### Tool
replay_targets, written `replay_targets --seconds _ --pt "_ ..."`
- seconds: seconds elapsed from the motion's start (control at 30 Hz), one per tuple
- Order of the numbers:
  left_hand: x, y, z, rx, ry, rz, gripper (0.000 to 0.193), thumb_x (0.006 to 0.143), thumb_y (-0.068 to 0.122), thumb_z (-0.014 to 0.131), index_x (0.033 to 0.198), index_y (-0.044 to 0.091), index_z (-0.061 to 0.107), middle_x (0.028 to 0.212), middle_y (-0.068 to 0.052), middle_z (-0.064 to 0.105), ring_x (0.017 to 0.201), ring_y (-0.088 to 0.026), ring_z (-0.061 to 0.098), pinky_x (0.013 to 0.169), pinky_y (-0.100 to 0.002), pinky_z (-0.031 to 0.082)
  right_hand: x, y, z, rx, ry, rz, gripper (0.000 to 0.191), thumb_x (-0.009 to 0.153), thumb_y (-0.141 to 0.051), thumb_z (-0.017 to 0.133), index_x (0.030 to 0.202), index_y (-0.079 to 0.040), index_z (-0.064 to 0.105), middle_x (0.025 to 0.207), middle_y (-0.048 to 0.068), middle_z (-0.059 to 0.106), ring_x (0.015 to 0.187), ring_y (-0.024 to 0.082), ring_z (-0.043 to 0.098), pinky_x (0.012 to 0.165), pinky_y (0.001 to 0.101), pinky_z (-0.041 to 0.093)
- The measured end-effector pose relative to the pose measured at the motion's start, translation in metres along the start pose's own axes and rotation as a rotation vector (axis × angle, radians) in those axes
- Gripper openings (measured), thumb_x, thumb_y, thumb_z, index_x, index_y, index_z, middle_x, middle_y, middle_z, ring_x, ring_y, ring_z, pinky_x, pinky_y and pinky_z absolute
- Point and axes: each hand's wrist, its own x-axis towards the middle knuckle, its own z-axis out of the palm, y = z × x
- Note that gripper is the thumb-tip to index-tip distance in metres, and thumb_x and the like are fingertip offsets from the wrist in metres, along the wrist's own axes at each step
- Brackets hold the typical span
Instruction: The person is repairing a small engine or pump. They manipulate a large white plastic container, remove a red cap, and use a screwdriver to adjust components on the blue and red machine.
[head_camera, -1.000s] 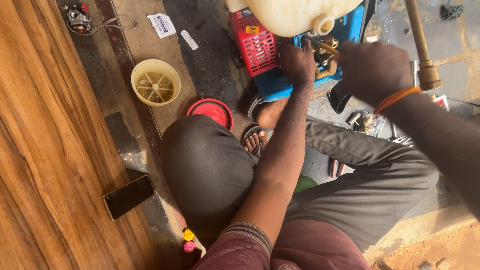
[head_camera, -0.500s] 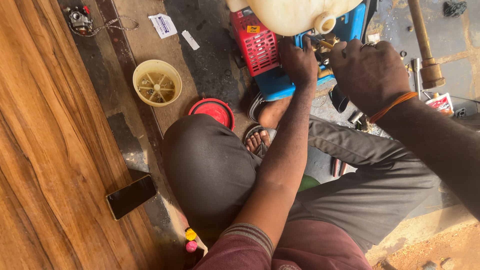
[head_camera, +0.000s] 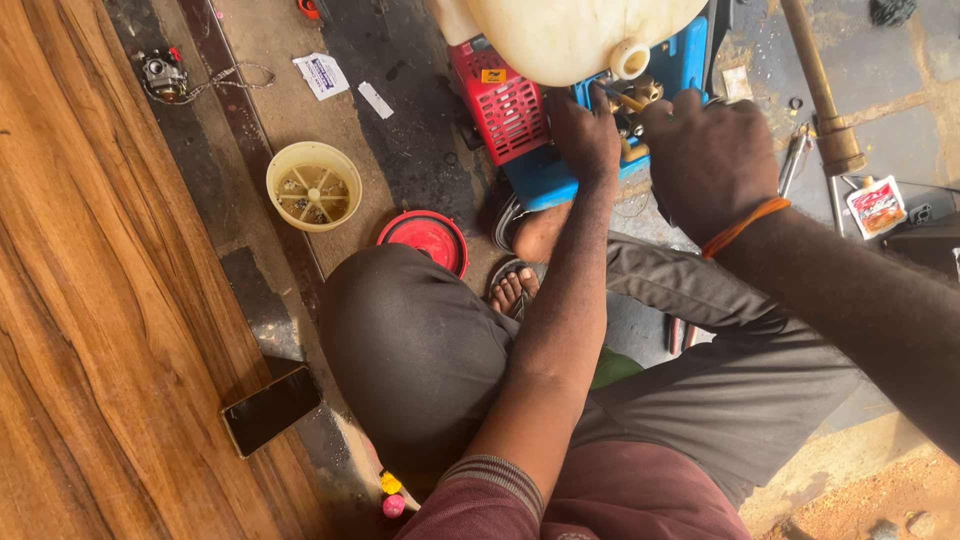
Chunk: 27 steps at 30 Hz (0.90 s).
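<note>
The right hand (head_camera: 712, 150) has come in from the side and now closes beside the left hand (head_camera: 588, 135), both pinching the brass fitting (head_camera: 633, 103) under the white tank (head_camera: 580, 35).

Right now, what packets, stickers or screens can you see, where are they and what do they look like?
Paper packet: on the ground at top left, a white rectangle with blue print.
Small packet: on the ground at right, beside the brass pipe, red and white.
Sticker: on the red grille of the machine, small and orange.
Phone: flat on the wooden board, lower left, dark blank screen.
</note>
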Motion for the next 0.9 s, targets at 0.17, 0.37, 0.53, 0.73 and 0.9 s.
replay_targets --seconds 0.17,0.37,0.53,0.73,0.9 --pt "0.002 -0.004 0.002 0.079 -0.064 -0.089 0.032 0.096 0.018 0.066 0.117 -0.005 0.059 0.11 -0.022 0.066 0.109 -0.037 0.066 0.094 -0.045 0.052 0.008 0.009 0.0 0.219 -0.069 0.097 0.032 0.103 -0.035 0.063 0.114 -0.006 0.065 0.088 0.018 0.073 0.075 0.031 0.072 0.067 0.047 0.056" --pt "0.004 -0.003 0.0 0.104 -0.031 -0.021 0.038 0.095 0.019 0.068 0.122 -0.006 0.057 0.114 -0.023 0.065 0.111 -0.038 0.064 0.097 -0.046 0.05 0.036 0.048 -0.004 1.036 -0.316 0.308 0.038 0.102 -0.035 0.071 0.116 -0.001 0.063 0.082 0.022 0.072 0.076 0.039 0.072 0.063 0.045 0.054" --pt "0.002 -0.004 0.002 0.136 -0.042 -0.033 0.037 0.095 0.02 0.069 0.12 -0.005 0.058 0.113 -0.022 0.065 0.111 -0.038 0.064 0.096 -0.046 0.05 0.009 0.023 0.001 0.024 0.094 -0.039 0.024 0.099 -0.022 0.059 0.117 -0.008 0.065 0.099 0.015 0.07 0.081 0.029 0.075 0.068 0.0419 0.057" --pt "0.002 -0.008 0.004 0.125 -0.027 -0.017 0.038 0.095 0.021 0.069 0.12 -0.005 0.058 0.114 -0.023 0.065 0.111 -0.04 0.064 0.096 -0.046 0.05 0.024 0.031 0.02 0.336 -0.126 0.052 0.027 0.1 -0.025 0.06 0.117 -0.004 0.063 0.093 0.012 0.07 0.078 0.025 0.074 0.067 0.038 0.056" --pt "0.003 -0.005 0.0 0.103 0.008 0.012 0.038 0.093 0.019 0.069 0.121 -0.005 0.058 0.113 -0.023 0.065 0.112 -0.041 0.062 0.096 -0.048 0.05 0.045 0.047 0.028 1.26 -0.423 0.275 0.027 0.095 -0.027 0.067 0.111 -0.005 0.064 0.091 0.012 0.07 0.076 0.026 0.073 0.066 0.0375 0.055"
